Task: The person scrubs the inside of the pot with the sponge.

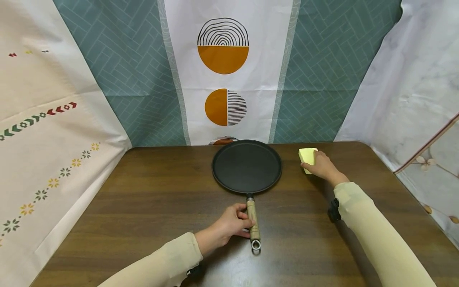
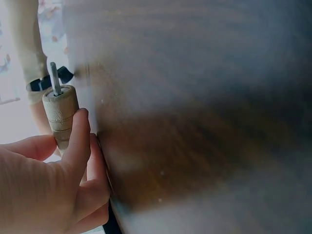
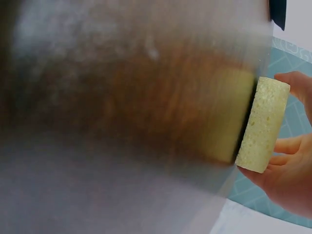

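A flat, round black griddle pan (image 1: 247, 166) lies toward the back of the table, its wooden handle (image 1: 252, 217) pointing to the front. My left hand (image 1: 229, 224) pinches that handle between thumb and fingers, near the metal hanging ring (image 1: 255, 245). In the left wrist view the handle's end (image 2: 61, 105) shows between thumb and forefinger. To the right of the pan, my right hand (image 1: 321, 165) grips a pale yellow sponge (image 1: 307, 154) by its sides. The right wrist view shows the porous edge of the sponge (image 3: 263, 124) close over the tabletop.
The brown wooden table (image 1: 161, 207) ends at a patterned cloth backdrop (image 1: 229, 71). An embroidered cream cloth (image 1: 53, 159) hangs along the left side, and a pale floral cloth (image 1: 423, 99) along the right.
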The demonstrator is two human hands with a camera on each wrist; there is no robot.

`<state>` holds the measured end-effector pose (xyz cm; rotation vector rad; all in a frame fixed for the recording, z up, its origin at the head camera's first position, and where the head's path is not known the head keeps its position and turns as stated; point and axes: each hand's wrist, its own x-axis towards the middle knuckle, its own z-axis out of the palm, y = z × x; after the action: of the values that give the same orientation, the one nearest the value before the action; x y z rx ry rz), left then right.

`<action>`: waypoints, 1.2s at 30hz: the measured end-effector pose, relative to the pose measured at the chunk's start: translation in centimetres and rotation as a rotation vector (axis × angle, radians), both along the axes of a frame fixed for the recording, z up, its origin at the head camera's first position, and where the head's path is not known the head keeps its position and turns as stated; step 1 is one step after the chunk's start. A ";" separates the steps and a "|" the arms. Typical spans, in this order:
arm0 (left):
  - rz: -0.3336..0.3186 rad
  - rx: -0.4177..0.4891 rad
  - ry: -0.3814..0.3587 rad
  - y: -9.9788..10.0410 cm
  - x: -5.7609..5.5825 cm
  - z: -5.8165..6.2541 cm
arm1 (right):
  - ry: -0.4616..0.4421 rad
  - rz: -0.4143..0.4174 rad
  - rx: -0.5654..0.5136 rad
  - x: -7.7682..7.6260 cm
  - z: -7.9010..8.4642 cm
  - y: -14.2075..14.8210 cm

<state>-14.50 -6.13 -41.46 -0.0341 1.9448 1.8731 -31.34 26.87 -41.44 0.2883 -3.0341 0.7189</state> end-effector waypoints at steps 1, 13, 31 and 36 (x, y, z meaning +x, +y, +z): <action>-0.001 -0.002 0.001 0.0 0.0 0.0 | 0.006 -0.002 -0.003 0.0 0.0 0.0; -0.003 -0.001 0.005 0.0 0.1 -0.1 | 0.016 -0.002 -0.018 -0.4 0.2 -0.6; 0.004 0.005 -0.027 0.0 0.2 0.0 | 0.150 0.094 -0.086 -0.7 1.8 -3.4; 0.005 0.004 -0.017 0.1 0.1 0.0 | 0.171 0.140 -0.102 -0.8 2.1 -4.7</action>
<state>-14.45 -6.04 -41.48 -0.0535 1.9310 1.8739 -32.12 22.12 -39.29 0.5349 -2.8272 0.8086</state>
